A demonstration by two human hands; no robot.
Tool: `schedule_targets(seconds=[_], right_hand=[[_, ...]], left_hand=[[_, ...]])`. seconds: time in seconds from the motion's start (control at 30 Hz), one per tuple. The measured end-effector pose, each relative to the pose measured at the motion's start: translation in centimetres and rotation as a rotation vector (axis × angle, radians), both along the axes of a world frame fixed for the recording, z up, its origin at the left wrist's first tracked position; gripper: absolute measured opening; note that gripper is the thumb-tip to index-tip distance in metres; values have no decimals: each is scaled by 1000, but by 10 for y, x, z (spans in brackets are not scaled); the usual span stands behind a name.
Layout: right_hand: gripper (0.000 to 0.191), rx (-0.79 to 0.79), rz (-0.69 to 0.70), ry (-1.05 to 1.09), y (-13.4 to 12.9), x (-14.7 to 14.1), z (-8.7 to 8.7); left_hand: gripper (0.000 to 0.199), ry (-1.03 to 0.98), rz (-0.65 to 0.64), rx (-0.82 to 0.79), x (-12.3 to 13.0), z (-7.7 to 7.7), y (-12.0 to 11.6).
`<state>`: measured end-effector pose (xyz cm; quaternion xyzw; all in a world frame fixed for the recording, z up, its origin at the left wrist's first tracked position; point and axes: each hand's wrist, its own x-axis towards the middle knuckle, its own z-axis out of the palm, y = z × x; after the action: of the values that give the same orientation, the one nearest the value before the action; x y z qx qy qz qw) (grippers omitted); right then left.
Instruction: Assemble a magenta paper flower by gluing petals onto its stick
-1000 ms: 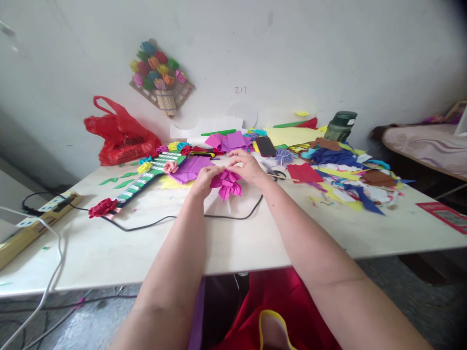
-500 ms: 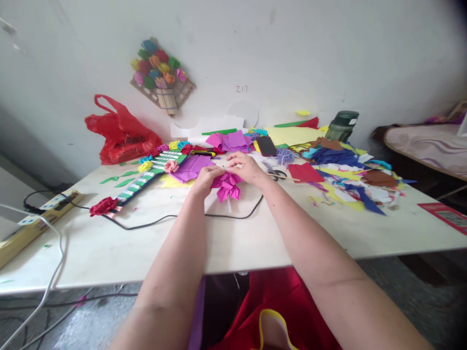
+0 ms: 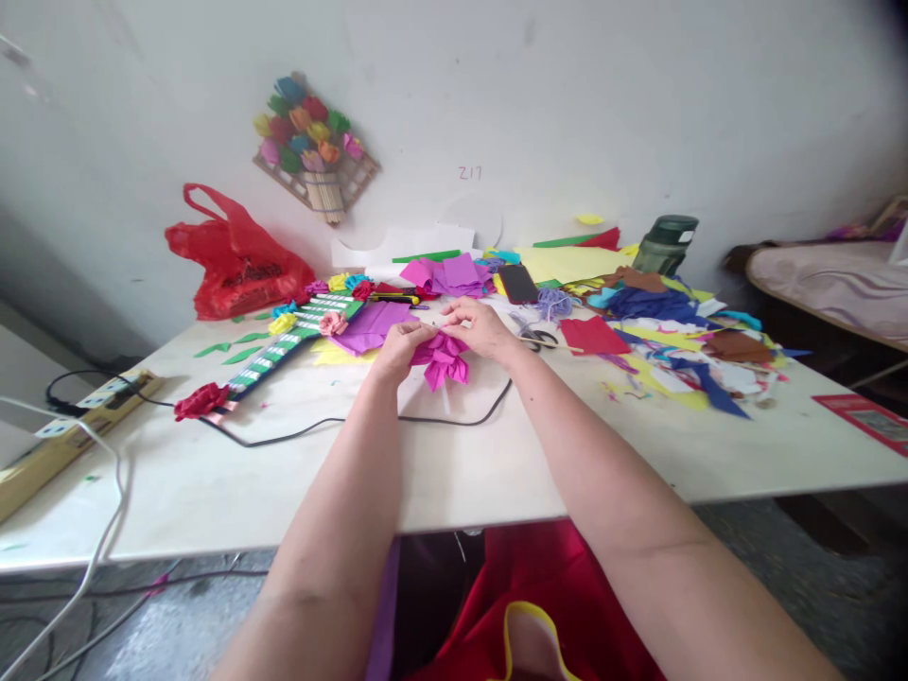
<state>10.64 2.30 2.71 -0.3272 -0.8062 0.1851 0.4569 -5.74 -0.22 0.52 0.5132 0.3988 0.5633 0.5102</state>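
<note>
My left hand and right hand both pinched the pink flower, between them over the table. I was probably shaping or fastening its gathered paper; the next move called for a light, steady pinch. The red bag held something dark; the bottle's contents I couldn't tell. The stick holder held paper flowers.
</note>
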Motion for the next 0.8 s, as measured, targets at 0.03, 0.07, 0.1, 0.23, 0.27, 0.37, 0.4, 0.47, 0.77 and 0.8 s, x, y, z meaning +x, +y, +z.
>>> schedule_targets(seconds=[0.03, 0.07, 0.1, 0.23, 0.27, 0.37, 0.4, 0.47, 0.77, 0.8], right_hand=[[10, 2, -2, 4, -1, 0, 0], [10, 3, -2, 8, -1, 0, 0], [10, 2, -2, 11, -1, 0, 1], [10, -4, -4, 13, -3, -1, 1], [10, -3, -2, 12, -3, -1, 1], [10, -1, 2, 19, -3, -1, 1], [10, -2, 2, 23, -3, -1, 1], [10, -6, 4, 30, -3, -1, 0], [9, -1, 2, 37, -4, -4, -1], [9, 1, -1, 31, -4, -4, 0]], left_hand=[[22, -3, -5, -3, 0, 0, 0], [22, -5, -8, -5, 0, 0, 0], [23, -6, -8, -5, 0, 0, 0], [23, -7, -5, -17, 0, 0, 0], [23, -5, -6, -22, 1, 0, 0], [23, 4, -6, -29, 1, 0, -1], [23, 4, -7, -29, 2, 1, -1], [24, 1, -14, -29, 2, 2, -3], [23, -3, -65, -15, 1, 2, -3], [23, -8, -63, -19, 1, 1, -2]])
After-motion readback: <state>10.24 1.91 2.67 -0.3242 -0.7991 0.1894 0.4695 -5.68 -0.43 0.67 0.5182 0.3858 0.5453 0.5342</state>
